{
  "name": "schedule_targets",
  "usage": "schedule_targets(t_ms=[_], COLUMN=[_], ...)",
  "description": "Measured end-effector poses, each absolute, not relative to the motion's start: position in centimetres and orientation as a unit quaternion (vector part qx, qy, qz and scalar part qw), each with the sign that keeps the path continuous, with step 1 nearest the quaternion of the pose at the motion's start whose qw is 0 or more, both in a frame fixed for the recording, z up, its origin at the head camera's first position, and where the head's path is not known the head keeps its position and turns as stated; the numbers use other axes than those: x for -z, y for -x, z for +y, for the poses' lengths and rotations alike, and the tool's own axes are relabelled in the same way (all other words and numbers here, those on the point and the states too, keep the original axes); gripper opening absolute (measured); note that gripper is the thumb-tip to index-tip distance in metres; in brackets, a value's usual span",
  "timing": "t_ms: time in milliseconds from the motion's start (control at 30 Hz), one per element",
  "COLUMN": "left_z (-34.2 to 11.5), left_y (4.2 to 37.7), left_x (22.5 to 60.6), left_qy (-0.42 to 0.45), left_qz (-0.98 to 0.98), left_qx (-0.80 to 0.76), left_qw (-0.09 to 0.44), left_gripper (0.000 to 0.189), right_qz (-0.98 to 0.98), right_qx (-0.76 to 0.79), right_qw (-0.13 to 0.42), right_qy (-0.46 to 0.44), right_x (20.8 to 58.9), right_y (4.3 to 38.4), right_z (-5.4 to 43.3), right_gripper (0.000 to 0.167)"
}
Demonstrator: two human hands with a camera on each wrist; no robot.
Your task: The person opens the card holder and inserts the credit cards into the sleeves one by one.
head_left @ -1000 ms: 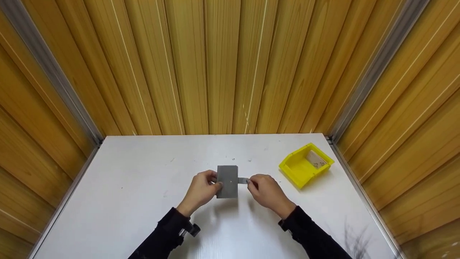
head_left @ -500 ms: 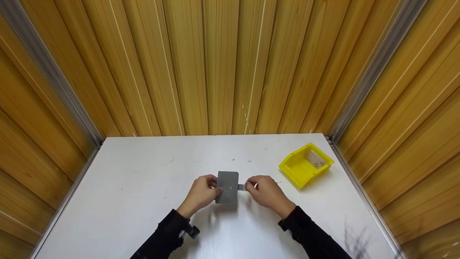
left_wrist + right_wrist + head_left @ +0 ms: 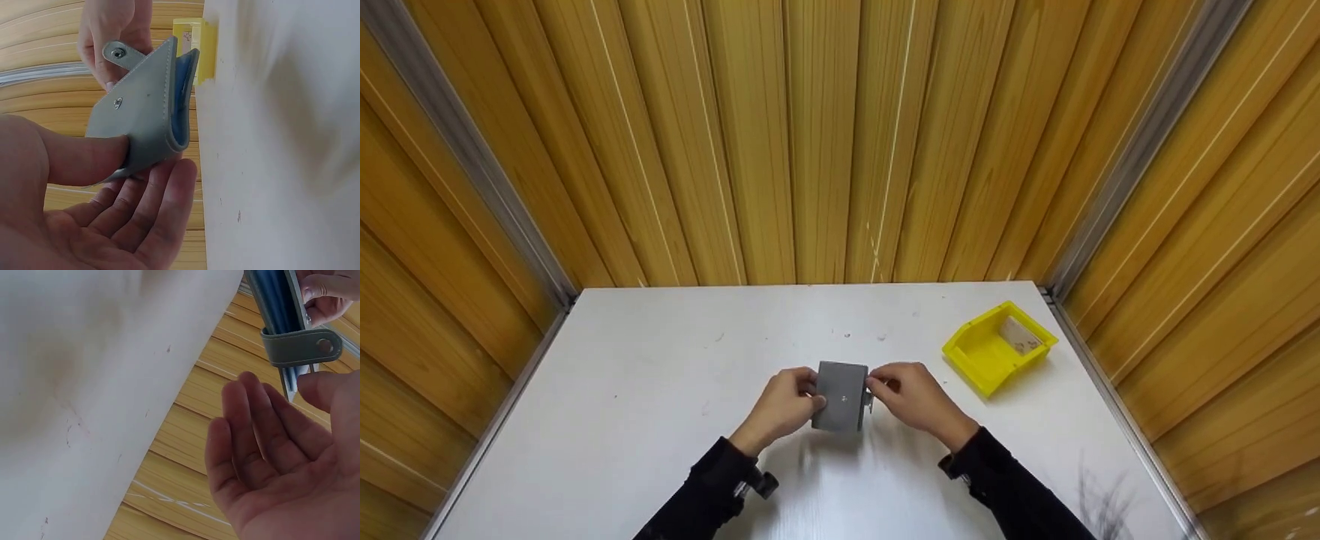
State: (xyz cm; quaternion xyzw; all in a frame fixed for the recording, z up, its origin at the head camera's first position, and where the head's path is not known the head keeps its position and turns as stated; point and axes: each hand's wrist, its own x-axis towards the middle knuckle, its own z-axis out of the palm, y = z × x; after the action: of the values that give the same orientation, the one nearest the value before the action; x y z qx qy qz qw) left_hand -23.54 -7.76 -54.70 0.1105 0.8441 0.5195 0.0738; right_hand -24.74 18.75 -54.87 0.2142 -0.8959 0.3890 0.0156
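Note:
A grey card wallet with a blue inside is held above the white table, folded over. My left hand grips it at its left side, thumb on the front cover below a metal snap. On its right side the short strap stands free of the cover, its round stud showing at the tip. My right hand is at the wallet's upper right edge, where thumb and forefinger pinch it. The other fingers of that hand are loosely bent. The wallet hides part of the pinch.
A yellow open bin stands at the table's right rear, with a pale label inside. The white table has small marks. Wood-patterned walls rise behind and on both sides.
My right hand has let go of the strap and moved left to the wallet's edge. The wallet has come lower and turned slightly, with the strap now pointing away from its earlier sideways line.

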Motion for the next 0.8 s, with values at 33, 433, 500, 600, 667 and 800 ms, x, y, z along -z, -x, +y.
schedule_targets(t_ms=[33, 433, 500, 600, 667, 800], left_z=[-7.7, -7.7, -7.7, -7.7, -7.7, -7.6], left_y=[23.5, 23.3, 23.3, 23.3, 23.3, 23.3], left_x=[54.7, 55.2, 55.4, 55.6, 55.7, 55.7], left_qy=[-0.113, -0.127, -0.122, -0.119, -0.122, -0.123], left_qz=[0.842, 0.823, 0.823, 0.821, 0.818, 0.815], left_qx=[-0.522, -0.543, -0.543, -0.544, -0.546, -0.550], left_qw=[0.077, 0.108, 0.117, 0.128, 0.131, 0.135], left_gripper=[0.016, 0.017, 0.019, 0.021, 0.023, 0.025], right_qz=[-0.892, -0.862, -0.858, -0.848, -0.843, -0.835], right_qx=[-0.398, -0.462, -0.468, -0.481, -0.487, -0.492], right_qw=[0.007, -0.057, -0.065, -0.085, -0.099, -0.117], right_qy=[-0.214, -0.201, -0.201, -0.204, -0.208, -0.218], right_x=[54.9, 55.0, 55.1, 55.2, 55.2, 55.1], right_y=[24.7, 24.7, 24.6, 24.5, 24.4, 24.2], right_z=[18.8, 18.9, 18.8, 18.8, 18.8, 18.7], right_gripper=[0.020, 0.018, 0.019, 0.018, 0.018, 0.018])
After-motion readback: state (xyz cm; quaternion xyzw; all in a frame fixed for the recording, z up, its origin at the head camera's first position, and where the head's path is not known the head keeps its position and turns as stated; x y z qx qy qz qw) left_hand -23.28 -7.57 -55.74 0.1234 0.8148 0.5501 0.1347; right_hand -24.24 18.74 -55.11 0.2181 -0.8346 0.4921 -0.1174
